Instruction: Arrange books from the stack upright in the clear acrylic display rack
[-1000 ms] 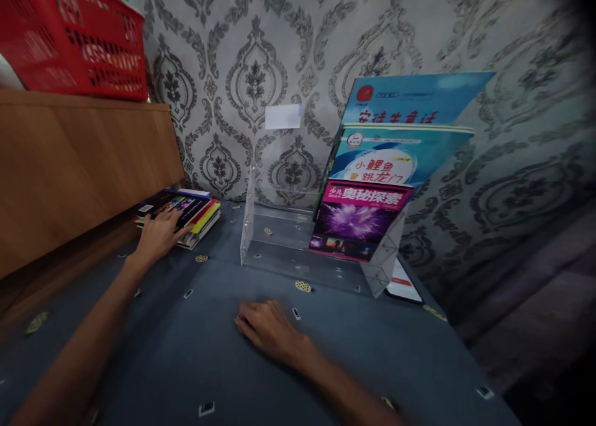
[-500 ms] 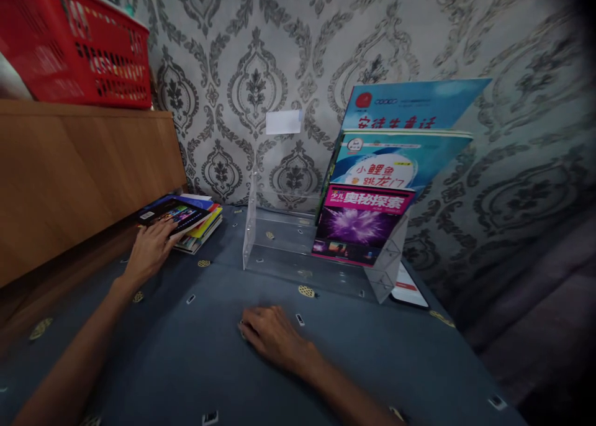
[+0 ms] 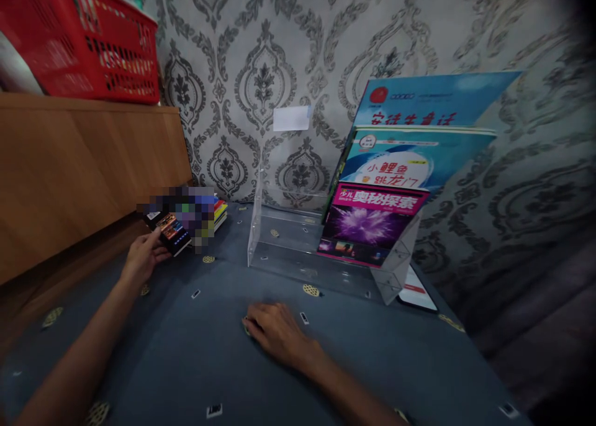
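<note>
My left hand [image 3: 144,256] grips the near edge of a black book [image 3: 173,232], thumb on top and fingers beneath. This book lies tilted on the stack of books [image 3: 220,215] by the wooden cabinet; part of the stack is blurred out. My right hand [image 3: 274,330] rests on the blue tablecloth with its fingers curled together, and whether anything is under them is hidden. Beyond it stands a clear acrylic rack [image 3: 254,236]. Its right side holds a pink-and-purple book [image 3: 367,224], a teal book [image 3: 395,159] and a taller blue book [image 3: 433,97].
A phone [image 3: 418,289] lies behind the rack's right foot. At the left, a red basket [image 3: 112,53] sits on the wooden cabinet [image 3: 93,165]. A patterned wall rises behind the rack, and dark fabric [image 3: 544,314] hangs at the right.
My left hand has moved from lying on top of the black book to gripping its near edge, and the book has turned. The view has shifted slightly. My right hand stays in place.
</note>
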The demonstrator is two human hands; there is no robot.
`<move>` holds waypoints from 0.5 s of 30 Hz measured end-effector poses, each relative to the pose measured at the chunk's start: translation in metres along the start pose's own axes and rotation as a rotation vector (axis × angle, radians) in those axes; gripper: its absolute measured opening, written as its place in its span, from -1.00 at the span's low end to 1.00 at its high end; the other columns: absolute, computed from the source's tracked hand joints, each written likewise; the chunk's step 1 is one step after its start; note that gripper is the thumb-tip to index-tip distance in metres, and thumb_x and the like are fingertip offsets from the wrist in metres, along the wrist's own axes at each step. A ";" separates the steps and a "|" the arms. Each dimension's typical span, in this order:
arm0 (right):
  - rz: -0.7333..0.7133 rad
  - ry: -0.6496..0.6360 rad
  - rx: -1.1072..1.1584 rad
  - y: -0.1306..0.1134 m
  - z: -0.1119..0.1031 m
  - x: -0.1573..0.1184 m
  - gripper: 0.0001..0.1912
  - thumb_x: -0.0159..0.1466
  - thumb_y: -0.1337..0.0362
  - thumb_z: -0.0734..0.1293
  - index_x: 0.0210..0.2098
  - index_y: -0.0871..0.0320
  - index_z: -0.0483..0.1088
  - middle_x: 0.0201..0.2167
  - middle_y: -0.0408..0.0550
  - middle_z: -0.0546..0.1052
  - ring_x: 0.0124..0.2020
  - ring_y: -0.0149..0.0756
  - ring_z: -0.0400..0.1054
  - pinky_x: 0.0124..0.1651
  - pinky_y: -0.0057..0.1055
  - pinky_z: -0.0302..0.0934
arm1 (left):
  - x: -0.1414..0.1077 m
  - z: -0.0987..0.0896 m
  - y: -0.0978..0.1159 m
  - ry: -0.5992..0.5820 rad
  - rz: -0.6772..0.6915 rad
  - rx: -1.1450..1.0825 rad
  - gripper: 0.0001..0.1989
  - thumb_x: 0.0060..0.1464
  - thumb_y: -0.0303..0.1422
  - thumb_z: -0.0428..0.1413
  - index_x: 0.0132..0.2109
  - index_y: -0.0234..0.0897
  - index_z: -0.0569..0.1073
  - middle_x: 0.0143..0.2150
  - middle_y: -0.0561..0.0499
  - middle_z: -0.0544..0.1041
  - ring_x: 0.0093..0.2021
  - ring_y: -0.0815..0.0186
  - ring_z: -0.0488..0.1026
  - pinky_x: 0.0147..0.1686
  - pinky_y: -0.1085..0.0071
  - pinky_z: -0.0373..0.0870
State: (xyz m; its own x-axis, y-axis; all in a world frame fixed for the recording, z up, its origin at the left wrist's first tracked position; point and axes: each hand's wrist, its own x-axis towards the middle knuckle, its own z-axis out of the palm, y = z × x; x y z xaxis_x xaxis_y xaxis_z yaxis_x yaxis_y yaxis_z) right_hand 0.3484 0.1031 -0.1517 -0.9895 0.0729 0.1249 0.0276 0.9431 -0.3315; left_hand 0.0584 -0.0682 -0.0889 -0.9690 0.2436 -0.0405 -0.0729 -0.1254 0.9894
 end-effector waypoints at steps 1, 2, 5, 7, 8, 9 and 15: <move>-0.004 -0.001 0.000 0.000 0.000 0.000 -0.77 0.44 0.26 0.23 -0.32 0.15 0.42 -0.35 -0.09 0.57 -0.37 -0.34 0.40 -0.34 -0.40 -0.02 | 0.001 0.002 0.002 -0.020 -0.050 -0.048 -0.86 0.18 -0.41 0.12 -0.32 -0.23 0.30 -0.46 0.09 0.46 -0.46 0.35 0.52 -0.47 0.45 0.54; -0.006 -0.002 0.000 0.000 0.000 0.000 -0.77 0.44 0.26 0.23 -0.32 0.15 0.42 -0.35 -0.09 0.58 -0.37 -0.34 0.40 -0.34 -0.40 -0.01 | 0.001 0.003 0.004 -0.023 -0.068 -0.076 -0.82 0.14 -0.47 0.13 -0.38 -0.24 0.27 -0.51 0.12 0.44 -0.54 0.39 0.48 -0.52 0.51 0.50; -0.006 0.003 0.005 0.000 0.000 0.000 -0.78 0.44 0.27 0.23 -0.32 0.16 0.42 -0.35 -0.10 0.58 -0.37 -0.35 0.40 -0.33 -0.41 0.00 | -0.007 0.001 0.005 -0.032 -0.074 -0.101 -0.77 0.03 -0.57 0.15 -0.42 -0.25 0.24 -0.54 0.13 0.48 -0.61 0.44 0.45 -0.58 0.57 0.45; -0.007 -0.002 0.010 0.000 -0.001 0.000 -0.78 0.44 0.28 0.23 -0.32 0.16 0.42 -0.35 -0.10 0.58 -0.36 -0.35 0.41 -0.32 -0.41 0.00 | -0.015 -0.005 0.002 -0.079 -0.094 -0.113 -0.82 -0.03 -0.59 0.16 -0.38 -0.26 0.33 -0.51 0.12 0.53 -0.63 0.43 0.44 -0.62 0.56 0.44; -0.007 -0.006 0.012 0.000 -0.002 0.000 -0.78 0.44 0.27 0.23 -0.31 0.16 0.42 -0.35 -0.09 0.58 -0.37 -0.35 0.41 -0.32 -0.41 0.01 | -0.019 -0.010 0.000 -0.110 -0.106 -0.117 -0.83 -0.06 -0.59 0.17 -0.34 -0.26 0.38 -0.48 0.10 0.55 -0.63 0.41 0.45 -0.64 0.55 0.44; -0.008 -0.008 0.014 -0.001 -0.002 0.000 -0.77 0.44 0.27 0.23 -0.32 0.16 0.42 -0.35 -0.09 0.58 -0.37 -0.35 0.40 -0.32 -0.41 0.01 | -0.023 -0.014 -0.002 -0.142 -0.117 -0.123 -0.81 -0.09 -0.59 0.17 -0.29 -0.27 0.43 -0.45 0.08 0.58 -0.60 0.38 0.47 -0.63 0.53 0.46; -0.002 0.002 0.025 -0.002 -0.005 0.001 -0.76 0.44 0.27 0.24 -0.35 0.17 0.42 -0.38 -0.11 0.54 -0.41 -0.38 0.35 -0.33 -0.41 -0.01 | -0.032 -0.029 -0.019 -0.105 -0.224 -0.089 -0.85 0.00 -0.51 0.17 -0.23 -0.24 0.52 -0.37 0.05 0.64 -0.43 0.27 0.57 -0.47 0.41 0.57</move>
State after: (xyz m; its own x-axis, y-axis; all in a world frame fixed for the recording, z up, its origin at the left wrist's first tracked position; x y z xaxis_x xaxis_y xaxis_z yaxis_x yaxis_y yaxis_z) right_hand 0.3482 0.1025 -0.1466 -0.9892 0.0715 0.1278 0.0217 0.9349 -0.3544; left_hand 0.0837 -0.1013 -0.1100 -0.8972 0.3723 -0.2377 -0.3077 -0.1407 0.9410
